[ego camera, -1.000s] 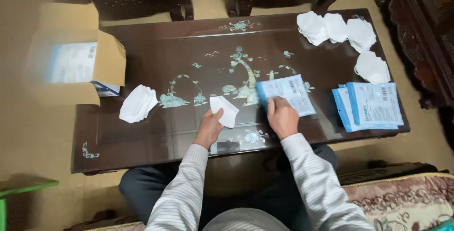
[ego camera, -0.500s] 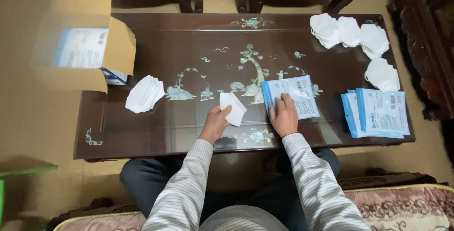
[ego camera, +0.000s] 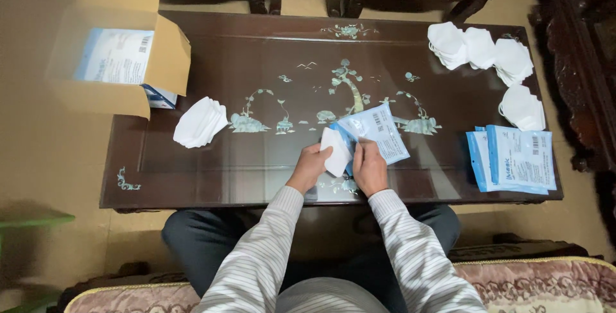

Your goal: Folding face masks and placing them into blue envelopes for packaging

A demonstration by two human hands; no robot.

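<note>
— Left hand [ego camera: 310, 167] grips a folded white mask [ego camera: 335, 151], fingers curled on its lower edge, over the near middle of the table [ego camera: 192, 165]. And the other?

— Right hand [ego camera: 369, 167] pinches the near end of a blue-and-white pouch [ego camera: 378, 132], thumb and fingers closed on it. Mask and pouch meet at the pouch's left edge; whether the mask is partly inside cannot be told.

— What lies around them?

— Just left, a loose pile of white masks [ego camera: 200, 122] rests on the dark wood, well apart from the hands. Beyond it, at the table's left end, an open cardboard box [ego camera: 122, 63] holds more blue-and-white packets.

— And to the right?

— A stack of pouches [ego camera: 513, 159] sits near the right edge, with four heaps of white masks [ego camera: 481, 47] ranged along the far right corner and down toward that stack.

— The setting?

— A pearl-inlaid tree scene [ego camera: 346, 88] decorates the tabletop. Striped sleeves [ego camera: 256, 255] reach forward from the seated person, knees under the table's near edge.
</note>
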